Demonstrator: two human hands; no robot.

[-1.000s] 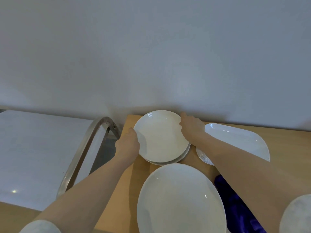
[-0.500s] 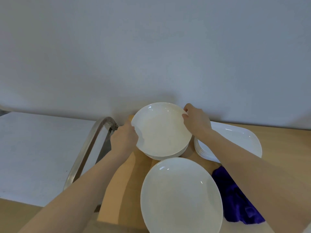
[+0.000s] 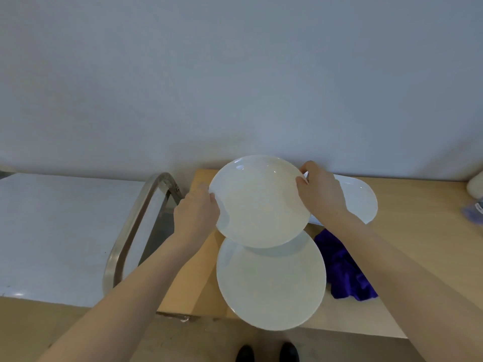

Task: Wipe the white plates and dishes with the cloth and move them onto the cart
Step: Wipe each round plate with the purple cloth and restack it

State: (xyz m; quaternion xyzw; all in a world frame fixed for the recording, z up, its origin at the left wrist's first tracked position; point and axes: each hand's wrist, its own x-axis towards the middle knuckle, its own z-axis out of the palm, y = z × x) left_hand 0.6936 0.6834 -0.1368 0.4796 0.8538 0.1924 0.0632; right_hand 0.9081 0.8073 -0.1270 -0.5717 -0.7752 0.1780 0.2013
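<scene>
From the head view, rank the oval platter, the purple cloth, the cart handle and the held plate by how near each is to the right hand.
From the right hand:
1. Held plate, gripped at its right rim by this hand.
2. Oval platter, just behind and right of the hand.
3. Purple cloth, on the table nearer the person.
4. Cart handle, far left, beyond the left hand.

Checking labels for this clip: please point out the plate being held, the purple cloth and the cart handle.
held plate [image 3: 261, 202]: head view, centre of its upper face.
purple cloth [image 3: 345, 270]: head view, middle of the crumpled folds.
cart handle [image 3: 136, 226]: head view, the metal bar's long left side.
</scene>
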